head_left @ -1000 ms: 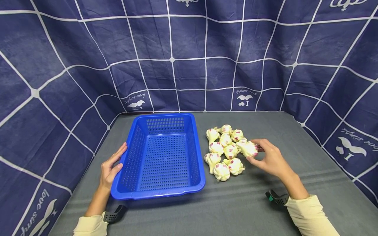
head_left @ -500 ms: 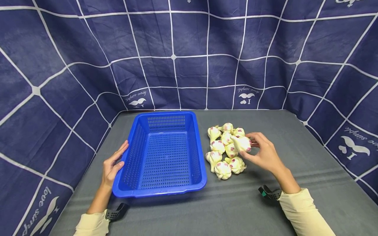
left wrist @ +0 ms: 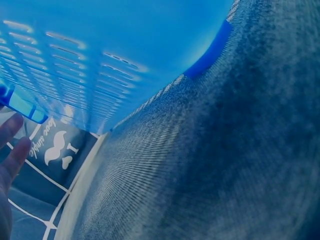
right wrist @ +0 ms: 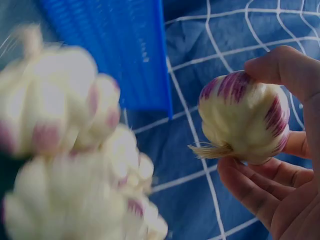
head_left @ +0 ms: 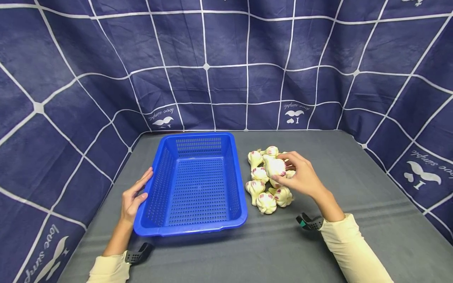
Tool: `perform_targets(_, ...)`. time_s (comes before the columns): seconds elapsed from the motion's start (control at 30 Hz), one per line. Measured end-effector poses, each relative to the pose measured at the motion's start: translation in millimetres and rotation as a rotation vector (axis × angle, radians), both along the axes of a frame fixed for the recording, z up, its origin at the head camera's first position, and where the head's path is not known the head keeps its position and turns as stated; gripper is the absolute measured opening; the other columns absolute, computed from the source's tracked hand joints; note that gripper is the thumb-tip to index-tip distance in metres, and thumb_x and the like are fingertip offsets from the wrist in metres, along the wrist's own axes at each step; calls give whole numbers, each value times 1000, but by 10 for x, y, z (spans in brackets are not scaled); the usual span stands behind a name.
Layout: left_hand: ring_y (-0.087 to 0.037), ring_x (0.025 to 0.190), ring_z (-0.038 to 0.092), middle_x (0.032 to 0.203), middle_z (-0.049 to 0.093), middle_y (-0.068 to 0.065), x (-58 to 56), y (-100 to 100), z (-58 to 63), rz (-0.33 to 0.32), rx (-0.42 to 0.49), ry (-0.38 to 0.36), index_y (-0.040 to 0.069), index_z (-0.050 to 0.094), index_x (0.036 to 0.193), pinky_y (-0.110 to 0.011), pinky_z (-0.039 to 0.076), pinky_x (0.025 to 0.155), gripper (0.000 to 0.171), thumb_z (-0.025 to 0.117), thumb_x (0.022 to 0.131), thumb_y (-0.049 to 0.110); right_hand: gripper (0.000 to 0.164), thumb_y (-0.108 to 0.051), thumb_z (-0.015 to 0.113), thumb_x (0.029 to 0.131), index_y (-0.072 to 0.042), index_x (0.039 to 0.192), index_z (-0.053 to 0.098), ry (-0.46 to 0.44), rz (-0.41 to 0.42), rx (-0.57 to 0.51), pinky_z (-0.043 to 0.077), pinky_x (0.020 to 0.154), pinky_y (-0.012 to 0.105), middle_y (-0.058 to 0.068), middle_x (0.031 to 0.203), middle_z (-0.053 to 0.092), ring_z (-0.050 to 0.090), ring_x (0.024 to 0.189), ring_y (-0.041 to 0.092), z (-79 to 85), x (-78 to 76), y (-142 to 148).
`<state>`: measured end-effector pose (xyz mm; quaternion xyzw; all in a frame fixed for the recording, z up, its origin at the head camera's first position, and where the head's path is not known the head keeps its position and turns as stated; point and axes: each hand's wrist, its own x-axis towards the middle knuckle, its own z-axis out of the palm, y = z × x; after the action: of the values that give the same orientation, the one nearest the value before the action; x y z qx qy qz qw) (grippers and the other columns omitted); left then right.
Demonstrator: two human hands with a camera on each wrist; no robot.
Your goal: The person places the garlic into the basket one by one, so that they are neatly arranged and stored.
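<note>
My right hand pinches a garlic bulb between thumb and fingertips, raised over a loose group of garlic bulbs. White with purple-red streaks, the held bulb shows its root tuft in the right wrist view. Several other bulbs loom large at the left there. A blue perforated plastic basket stands left of the garlic with nothing in it. Along its left rim, my left hand rests with fairly straight fingers. The left wrist view shows those fingers beside the basket's slotted outer wall.
A grey cloth covers the table. Dark blue curtains with white grid lines hang at the back and both sides. Each wrist wears a black strap, such as the right strap.
My right hand has lifted the garlic bulb and carried it left, over the other bulbs toward the basket. My left hand stays at the basket's rim.
</note>
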<state>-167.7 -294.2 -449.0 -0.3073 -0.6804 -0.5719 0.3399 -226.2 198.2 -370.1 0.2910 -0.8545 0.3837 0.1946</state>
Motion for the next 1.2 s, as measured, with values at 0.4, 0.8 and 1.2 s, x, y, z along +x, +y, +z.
perform_targets(0.4,-28,135,47,137,49,-34,6,4,20,-24,4,16,-30,48,120,-26,35,107,52,40,72,-13,48,-18,88,67,-6,110,68,2,118,-23,57,68,33,5,101,65,68,75,18,194,-81,-447)
perform_targets(0.8,-24,132,50,136,52,-31,26,-32,0,58,-61,15,-26,52,121,-23,40,95,53,42,71,-12,51,-17,87,70,-4,115,67,-86,181,-84,53,63,37,7,98,65,62,68,16,376,-201,-736)
perform_targets(1.2,-21,131,51,137,52,-28,23,-38,-16,80,-84,15,-26,52,121,-22,40,91,51,41,73,-13,50,-13,89,67,-2,110,68,-218,291,-159,57,71,30,9,99,66,66,74,18,506,-320,-1114)
